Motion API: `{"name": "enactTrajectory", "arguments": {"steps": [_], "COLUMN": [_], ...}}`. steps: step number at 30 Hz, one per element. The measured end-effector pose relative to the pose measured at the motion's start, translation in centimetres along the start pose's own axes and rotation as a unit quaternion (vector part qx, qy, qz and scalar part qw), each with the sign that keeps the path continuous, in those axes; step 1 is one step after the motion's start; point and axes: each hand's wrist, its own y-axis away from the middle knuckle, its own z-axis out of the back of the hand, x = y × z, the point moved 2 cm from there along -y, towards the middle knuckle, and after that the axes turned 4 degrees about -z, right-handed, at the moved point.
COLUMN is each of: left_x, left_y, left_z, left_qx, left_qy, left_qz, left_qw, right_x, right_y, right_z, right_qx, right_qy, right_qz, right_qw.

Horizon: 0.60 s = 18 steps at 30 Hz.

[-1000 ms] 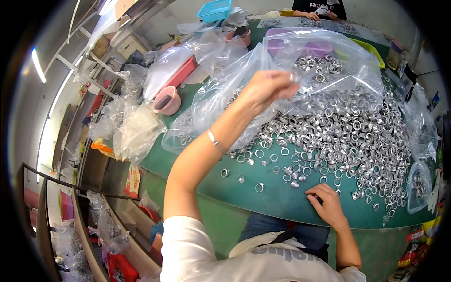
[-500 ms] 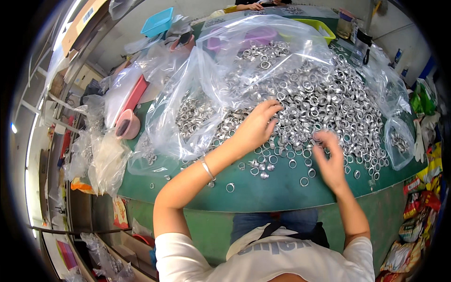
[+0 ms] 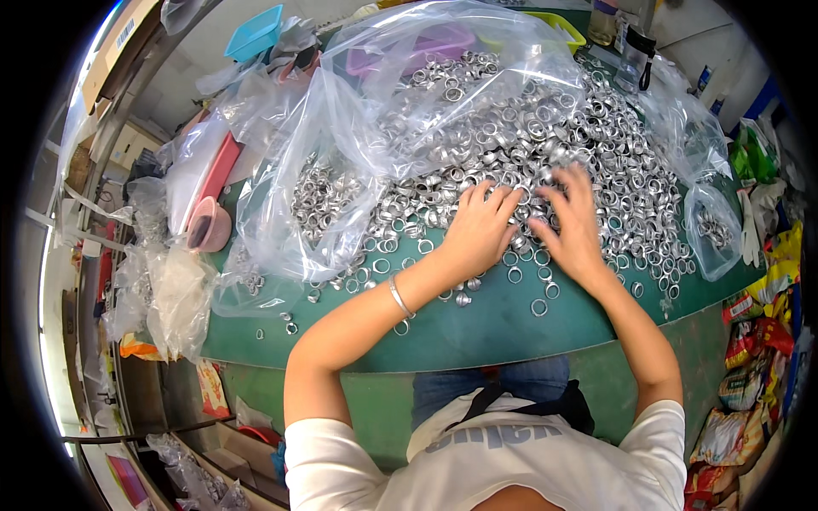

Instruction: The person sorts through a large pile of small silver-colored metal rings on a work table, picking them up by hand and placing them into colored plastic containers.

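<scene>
**Two bent arms converging on a heap of metal rings (image 3: 626,170)**

The left hand (image 3: 480,232) lies palm down at the heap's near edge, fingers loosely spread and pointing away from the body; its forearm, bearing a silver bangle (image 3: 398,296), slants in from the lower left. The right hand (image 3: 578,226), just beside it, holds thumb and fingers apart, the fingertips blurred over the rings. Whether any ring lies under either palm cannot be told. The heap covers much of the green table (image 3: 486,345), partly beneath clear plastic (image 3: 341,119).

Right hand (image 3: 575,226) partly blurred; rings (image 3: 630,200) beneath it partly hidden.
</scene>
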Motion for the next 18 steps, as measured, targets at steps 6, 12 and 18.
{"name": "enactTrajectory", "arguments": {"steps": [6,12,18], "left_x": [-0.7,-1.5,-2.1], "left_y": [2.5,6.4,9.9], "left_z": [0.8,3.0,4.9], "left_qx": [0.038,0.036,0.062], "left_qy": [0.052,0.053,0.065], "left_qz": [0.000,0.031,0.142], "left_qw": [0.998,0.997,0.986], "right_x": [2.6,5.3,7.1], "right_y": [4.1,5.4,5.6], "right_z": [-0.6,-0.8,-1.1], "right_qx": [0.148,0.217,0.247], "right_qy": [0.005,-0.024,-0.095], "right_qz": [0.032,0.084,0.173], "right_qw": [0.988,0.972,0.949]}}
